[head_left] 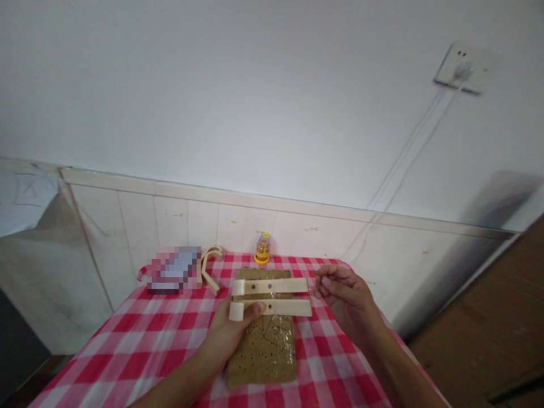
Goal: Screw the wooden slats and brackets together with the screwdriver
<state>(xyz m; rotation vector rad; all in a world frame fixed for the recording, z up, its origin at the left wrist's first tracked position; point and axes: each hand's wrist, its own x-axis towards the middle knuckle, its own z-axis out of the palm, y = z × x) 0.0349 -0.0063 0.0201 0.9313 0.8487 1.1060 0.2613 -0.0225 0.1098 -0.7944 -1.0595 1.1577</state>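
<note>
Two pale wooden bars (272, 296) joined side by side lie across a brown perforated board (263, 351) on the red-and-white checked tablecloth (148, 340). My left hand (229, 334) grips the near bar at its left end, thumb on top. My right hand (344, 294) is at the bars' right end with its fingers curled in a pinch; something thin seems to be held, too small to make out.
A curved wooden piece (210, 266) and a blurred-out object (173, 271) lie at the table's far left. A small yellow container (262, 248) stands by the tiled wall. A wall socket (465, 68) with hanging cables is at the upper right.
</note>
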